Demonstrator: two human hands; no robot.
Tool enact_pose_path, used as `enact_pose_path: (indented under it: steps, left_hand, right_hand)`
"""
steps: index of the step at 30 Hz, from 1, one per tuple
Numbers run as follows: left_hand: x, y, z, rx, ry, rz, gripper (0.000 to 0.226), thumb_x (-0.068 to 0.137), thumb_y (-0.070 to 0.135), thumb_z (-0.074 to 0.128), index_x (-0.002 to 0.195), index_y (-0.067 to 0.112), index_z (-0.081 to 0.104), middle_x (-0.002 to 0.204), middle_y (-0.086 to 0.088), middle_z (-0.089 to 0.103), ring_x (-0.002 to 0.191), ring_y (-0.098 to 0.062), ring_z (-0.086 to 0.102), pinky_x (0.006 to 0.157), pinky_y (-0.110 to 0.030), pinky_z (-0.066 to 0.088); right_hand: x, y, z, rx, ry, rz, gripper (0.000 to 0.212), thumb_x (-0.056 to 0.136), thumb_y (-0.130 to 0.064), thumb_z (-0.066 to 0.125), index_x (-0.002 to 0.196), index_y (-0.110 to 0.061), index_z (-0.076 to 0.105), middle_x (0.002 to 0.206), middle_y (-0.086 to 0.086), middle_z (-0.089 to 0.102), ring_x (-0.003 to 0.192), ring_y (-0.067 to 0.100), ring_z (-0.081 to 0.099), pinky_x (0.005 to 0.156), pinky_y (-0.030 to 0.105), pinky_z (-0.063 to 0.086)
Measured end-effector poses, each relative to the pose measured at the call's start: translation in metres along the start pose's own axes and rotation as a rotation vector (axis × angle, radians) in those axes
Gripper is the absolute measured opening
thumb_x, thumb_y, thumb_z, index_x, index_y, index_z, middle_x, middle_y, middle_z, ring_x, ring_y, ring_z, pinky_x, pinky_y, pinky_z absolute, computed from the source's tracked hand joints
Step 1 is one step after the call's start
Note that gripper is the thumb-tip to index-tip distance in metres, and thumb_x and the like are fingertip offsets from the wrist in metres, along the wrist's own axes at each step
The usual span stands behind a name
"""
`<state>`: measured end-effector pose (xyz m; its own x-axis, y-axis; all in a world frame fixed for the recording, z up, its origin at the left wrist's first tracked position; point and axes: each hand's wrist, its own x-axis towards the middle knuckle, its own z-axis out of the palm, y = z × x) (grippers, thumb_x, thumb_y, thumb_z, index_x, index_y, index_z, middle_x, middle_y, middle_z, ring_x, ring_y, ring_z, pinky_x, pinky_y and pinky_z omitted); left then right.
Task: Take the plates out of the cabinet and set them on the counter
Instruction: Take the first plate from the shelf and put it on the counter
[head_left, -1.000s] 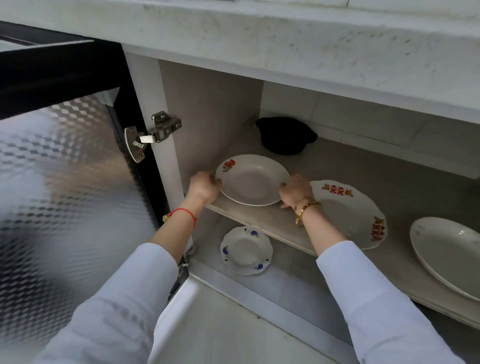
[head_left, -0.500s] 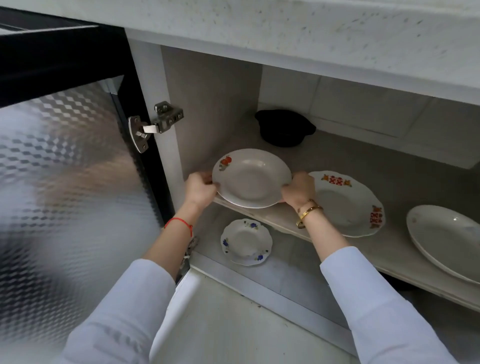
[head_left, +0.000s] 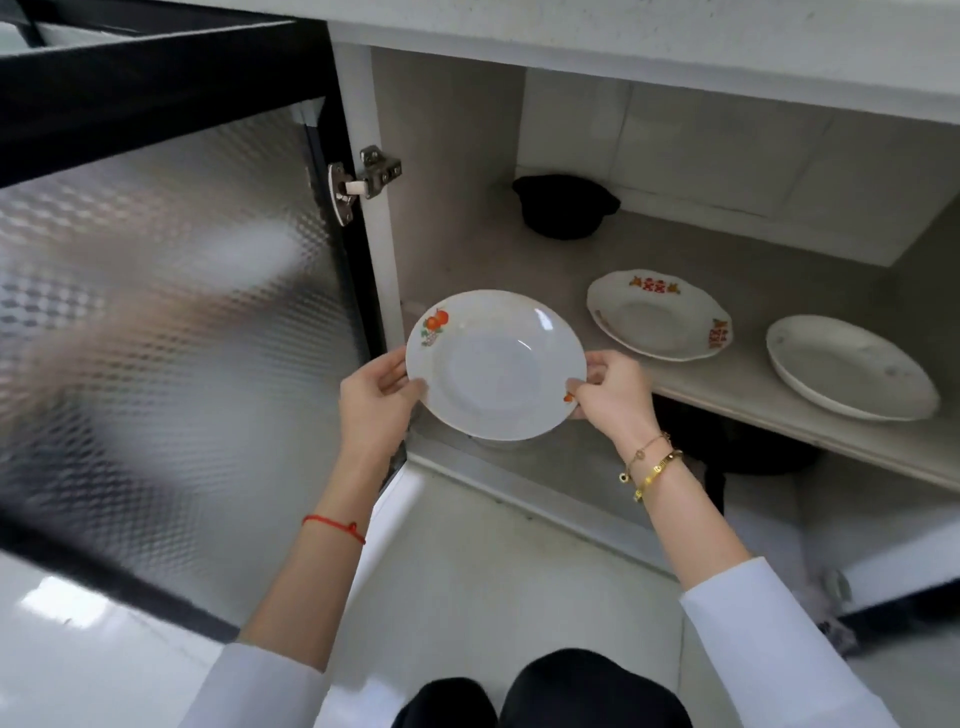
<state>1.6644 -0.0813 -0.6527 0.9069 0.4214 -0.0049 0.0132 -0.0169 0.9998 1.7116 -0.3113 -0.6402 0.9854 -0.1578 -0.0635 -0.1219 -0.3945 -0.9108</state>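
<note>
Two hands carry one plate here, clear of the shelf and out in front of the cabinet mouth. At far left the textured glass door (head_left: 171, 332) stands swung wide on its hinge (head_left: 363, 182), close beside the left hand (head_left: 376, 400), which is closed on the plate's left rim with the thumb lying over the top edge. Next comes the fruit-patterned plate (head_left: 496, 364) itself, held nearly level, face up. The right hand (head_left: 610, 397) pinches the opposite rim, fingertips over the edge just by a small red mark. Further right, resting on the shelf (head_left: 727, 387), sit the scalloped plate with red motifs (head_left: 660, 314) and, well apart from it, the plain white plate (head_left: 852, 366), whose near edge lies close to the shelf lip. A black pot (head_left: 566, 205) stands at the back.

The risks, as I judge them: the counter edge (head_left: 675, 31) overhangs directly above (the plate must go out before it goes up), so lifting too soon could knock the far rim against it. A glazed rim held only at two edges may slip if either grip loosens. The left elbow could also bump the open door on the way up.
</note>
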Motion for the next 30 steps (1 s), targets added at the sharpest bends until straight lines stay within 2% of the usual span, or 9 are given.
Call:
enact_pose_path:
  steps: [4,7,8,13,16,19,23,27,30]
  left_hand:
    - [-0.054,0.003,-0.021,-0.052,0.002,0.003,0.045,0.079,-0.015,0.060,0.118,0.006,0.066,0.096,0.011,0.071,0.081,0.008,0.069,0.065,-0.005,0.049]
    - [-0.086,0.003,-0.035,-0.095,-0.001,0.001,0.044,0.081,-0.015,0.060,0.119,0.006,0.065,0.096,0.011,0.071,0.080,0.007,0.069,0.064,-0.005,0.049]
    - [-0.096,0.003,-0.039,-0.097,-0.006,0.004,0.044,0.081,-0.014,0.060,0.119,0.007,0.065,0.097,0.010,0.072,0.081,0.007,0.069,0.064,-0.005,0.049]
    - [-0.128,-0.003,-0.052,-0.099,0.010,-0.026,0.045,0.082,-0.009,0.065,0.123,0.008,0.065,0.110,-0.002,0.072,0.096,-0.003,0.070,0.078,-0.011,0.053]
    - [-0.141,-0.006,-0.055,-0.088,0.008,-0.044,0.045,0.081,-0.007,0.066,0.123,0.011,0.065,0.111,0.001,0.073,0.099,-0.006,0.070,0.083,-0.015,0.054]
    - [-0.149,-0.008,-0.055,-0.075,-0.002,-0.041,0.044,0.081,-0.006,0.066,0.122,0.013,0.066,0.110,0.003,0.074,0.100,-0.007,0.070,0.088,-0.020,0.055]
    - [-0.151,-0.012,-0.050,-0.046,-0.008,-0.042,0.045,0.081,-0.004,0.067,0.122,0.015,0.066,0.112,0.003,0.073,0.104,-0.009,0.069,0.092,-0.023,0.054]
    - [-0.147,-0.009,-0.042,-0.033,0.031,-0.052,0.046,0.081,-0.004,0.067,0.121,0.019,0.067,0.109,0.007,0.074,0.103,-0.008,0.069,0.092,-0.026,0.054]
    - [-0.147,0.008,-0.040,-0.047,0.066,-0.086,0.047,0.082,-0.005,0.066,0.122,0.019,0.067,0.112,0.005,0.073,0.106,-0.010,0.068,0.095,-0.033,0.054]
  right_hand:
    - [-0.050,0.008,-0.008,-0.006,-0.001,0.012,0.031,0.082,-0.002,0.062,0.112,-0.009,0.059,0.090,0.008,0.070,0.076,0.018,0.070,0.073,0.041,0.060]
    - [-0.084,0.009,-0.015,0.018,-0.014,0.005,0.030,0.081,-0.001,0.062,0.110,-0.009,0.058,0.087,0.006,0.069,0.070,0.014,0.068,0.052,0.026,0.058]
    - [-0.094,0.009,-0.018,0.020,-0.019,-0.003,0.029,0.082,-0.001,0.062,0.109,-0.010,0.058,0.087,0.005,0.069,0.071,0.015,0.068,0.050,0.025,0.057]
    - [-0.129,0.012,-0.031,0.039,-0.048,-0.017,0.028,0.082,-0.002,0.064,0.107,-0.012,0.057,0.094,0.005,0.067,0.079,0.019,0.069,0.052,0.029,0.059]
    - [-0.141,0.018,-0.037,0.014,-0.055,-0.046,0.029,0.082,-0.003,0.065,0.109,-0.011,0.056,0.096,0.006,0.068,0.077,0.020,0.070,0.059,0.037,0.061]
    - [-0.147,0.027,-0.041,0.040,-0.070,-0.049,0.029,0.082,-0.003,0.065,0.108,-0.012,0.055,0.096,0.004,0.068,0.070,0.018,0.071,0.060,0.037,0.061]
    - [-0.143,0.037,-0.043,0.068,-0.105,-0.039,0.030,0.084,-0.004,0.064,0.111,-0.013,0.054,0.100,0.001,0.066,0.070,0.018,0.072,0.066,0.040,0.061]
    - [-0.128,0.038,-0.043,0.124,-0.148,-0.018,0.032,0.085,-0.001,0.063,0.113,-0.011,0.052,0.100,0.003,0.065,0.067,0.015,0.071,0.053,0.025,0.058]
    - [-0.122,0.024,-0.046,0.128,-0.176,-0.009,0.032,0.085,0.002,0.061,0.113,-0.011,0.050,0.096,0.004,0.064,0.062,0.012,0.069,0.051,0.018,0.054]
